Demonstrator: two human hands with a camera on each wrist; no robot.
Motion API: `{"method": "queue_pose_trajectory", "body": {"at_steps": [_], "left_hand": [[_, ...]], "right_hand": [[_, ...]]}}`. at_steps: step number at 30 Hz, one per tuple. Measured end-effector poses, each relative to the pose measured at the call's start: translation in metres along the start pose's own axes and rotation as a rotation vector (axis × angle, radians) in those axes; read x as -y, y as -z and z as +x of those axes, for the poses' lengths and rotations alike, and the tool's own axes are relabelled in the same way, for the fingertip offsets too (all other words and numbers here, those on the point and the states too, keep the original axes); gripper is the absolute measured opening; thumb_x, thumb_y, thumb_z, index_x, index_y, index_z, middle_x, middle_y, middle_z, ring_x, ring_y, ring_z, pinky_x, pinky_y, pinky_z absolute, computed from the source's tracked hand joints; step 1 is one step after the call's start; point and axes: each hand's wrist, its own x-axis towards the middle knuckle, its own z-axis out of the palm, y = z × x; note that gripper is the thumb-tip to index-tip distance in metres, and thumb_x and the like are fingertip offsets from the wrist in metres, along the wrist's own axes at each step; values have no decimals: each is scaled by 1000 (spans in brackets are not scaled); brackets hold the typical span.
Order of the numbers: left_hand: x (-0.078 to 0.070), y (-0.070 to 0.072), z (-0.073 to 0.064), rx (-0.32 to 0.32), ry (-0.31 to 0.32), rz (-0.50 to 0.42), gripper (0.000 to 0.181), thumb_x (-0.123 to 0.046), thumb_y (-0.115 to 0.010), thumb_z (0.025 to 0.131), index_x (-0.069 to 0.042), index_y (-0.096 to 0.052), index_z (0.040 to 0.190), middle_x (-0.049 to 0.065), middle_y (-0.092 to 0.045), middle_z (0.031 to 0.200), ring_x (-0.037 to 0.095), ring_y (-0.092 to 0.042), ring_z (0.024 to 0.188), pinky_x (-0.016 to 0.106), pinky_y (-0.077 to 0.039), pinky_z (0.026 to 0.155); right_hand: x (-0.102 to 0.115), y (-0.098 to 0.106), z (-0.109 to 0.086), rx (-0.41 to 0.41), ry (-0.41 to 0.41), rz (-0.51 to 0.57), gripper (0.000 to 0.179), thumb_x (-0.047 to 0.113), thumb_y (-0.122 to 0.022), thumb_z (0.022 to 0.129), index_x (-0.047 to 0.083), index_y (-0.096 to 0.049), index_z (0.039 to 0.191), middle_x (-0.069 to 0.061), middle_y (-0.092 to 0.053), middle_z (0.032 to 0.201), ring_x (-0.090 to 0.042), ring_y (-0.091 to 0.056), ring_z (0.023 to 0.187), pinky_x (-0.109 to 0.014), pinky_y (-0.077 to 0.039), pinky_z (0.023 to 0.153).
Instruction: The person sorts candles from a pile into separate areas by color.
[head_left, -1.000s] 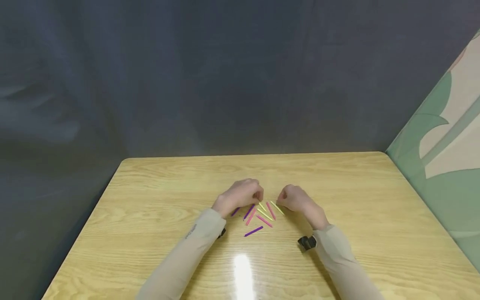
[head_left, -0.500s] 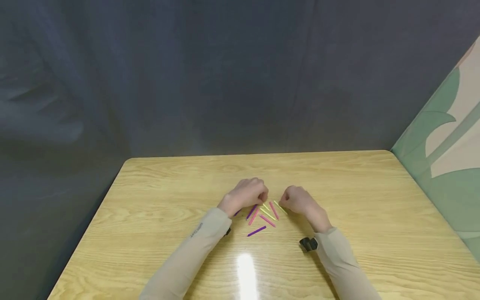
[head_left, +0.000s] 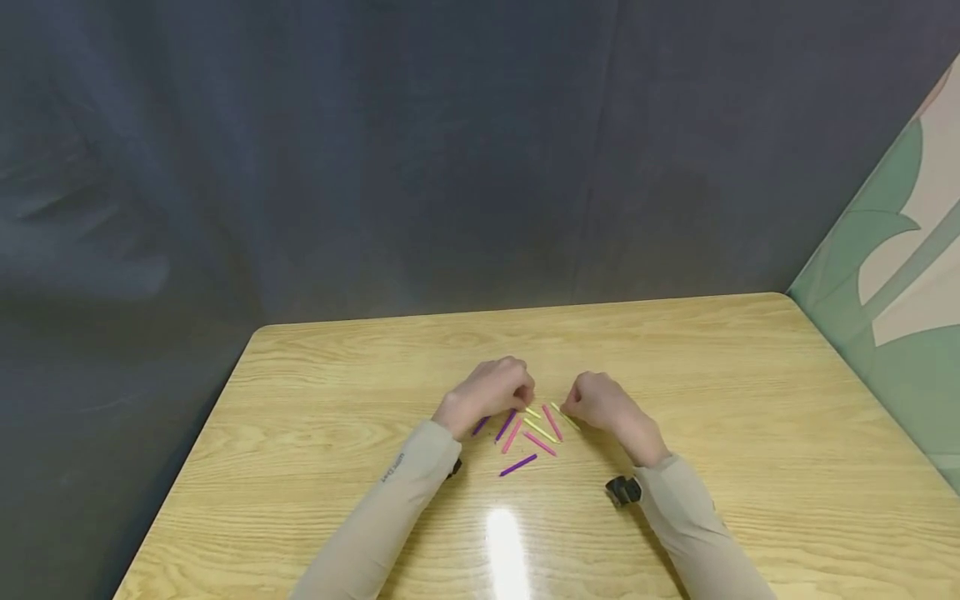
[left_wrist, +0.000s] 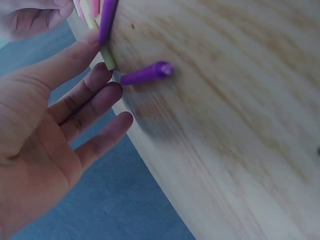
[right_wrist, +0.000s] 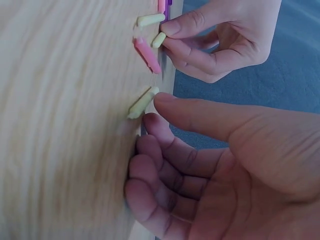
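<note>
Thin yellow, pink and purple crayons lie loosely grouped on the wooden table. My left hand [head_left: 491,387] is at the group's far side, thumb and forefinger pinching the end of a short-looking yellow crayon [right_wrist: 159,40]. Beside that hand lie purple crayons [head_left: 506,425]. Across from it, my right hand [head_left: 600,402] pinches the far end of another yellow crayon [right_wrist: 142,104] between thumb and forefinger; the crayon rests at a slant on the table. Between the hands are a pink crayon [head_left: 552,423] and a third yellow crayon [head_left: 542,430]. Both hands' other fingers are bent.
The wooden table [head_left: 360,367] has a dark curtain [head_left: 480,158] behind it and a green-and-beige patterned surface [head_left: 900,275] along the right. A purple crayon [head_left: 518,465] lies nearest the person. Black wrist cameras [head_left: 622,492] sit below the sleeves.
The yellow crayon at my left hand has turned slightly, lying flatter across the view. My right hand stays at its crayon's end. The whole view has shifted a little.
</note>
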Motion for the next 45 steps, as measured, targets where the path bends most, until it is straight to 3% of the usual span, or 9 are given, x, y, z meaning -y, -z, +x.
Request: {"method": "queue_pose_trajectory", "body": {"at_steps": [6, 13, 19, 27, 30, 37, 41, 45], "left_hand": [[3, 0, -1, 6, 8, -42, 13, -18, -74, 86, -22, -70, 75, -9, -53, 78, 8, -48, 73, 20, -42, 63], [7, 0, 0, -23, 38, -87, 12, -15, -71, 89, -20, -69, 78, -12, -57, 79, 6, -51, 74, 20, -43, 66], [13, 3, -1, -77, 132, -215, 12, -14, -68, 91, -16, -68, 80, -10, -61, 79, 8, -54, 72, 22, -45, 68], [21, 0, -2, -179, 240, -254, 7, -8, -65, 91, -11, -69, 86, -2, -65, 87, 11, -57, 78, 25, -48, 72], [25, 1, 0, -190, 266, -291, 8, -6, -64, 91, -8, -69, 85, 0, -64, 85, 11, -54, 71, 25, -47, 68], [36, 8, 6, -201, 330, -474, 10, -1, -63, 87, -1, -71, 81, 5, -64, 72, 9, -48, 53, 22, -44, 55], [42, 7, 7, -199, 374, -590, 13, -3, -63, 90, 3, -71, 82, 11, -67, 75, 10, -52, 52, 23, -49, 55], [47, 3, 10, -207, 413, -637, 16, -5, -63, 91, 5, -71, 80, 15, -68, 76, 13, -53, 53, 25, -52, 58]], "right_hand": [[2, 0, 0, -10, 10, -12, 29, 8, -67, 86, 8, -60, 58, 5, -44, 51, -7, -36, 47, -21, -29, 47], [2, 0, -1, -13, 19, -21, 23, 10, -69, 85, 8, -63, 63, 3, -50, 55, -8, -39, 48, -21, -31, 47], [3, 0, 0, -10, 21, -19, 21, 13, -71, 83, 8, -63, 64, 2, -52, 57, -10, -41, 50, -23, -34, 49], [4, -3, -2, 13, 1, -16, 20, 10, -68, 83, 7, -64, 64, 2, -51, 56, -10, -41, 50, -24, -35, 50], [2, -4, -3, 8, 16, -25, 20, 8, -66, 82, 7, -64, 62, 3, -50, 55, -9, -40, 48, -23, -34, 48], [-2, -5, 0, -13, 5, -8, 17, 5, -64, 77, 8, -63, 60, 3, -51, 53, -10, -41, 48, -24, -35, 48], [-5, -5, 3, -1, -1, 14, 16, 5, -65, 77, 7, -62, 61, 2, -53, 55, -11, -44, 49, -24, -37, 49], [-8, -6, 6, 5, 8, 41, 17, 6, -65, 78, 7, -63, 61, 3, -52, 53, -9, -42, 48, -23, -35, 48]]}}
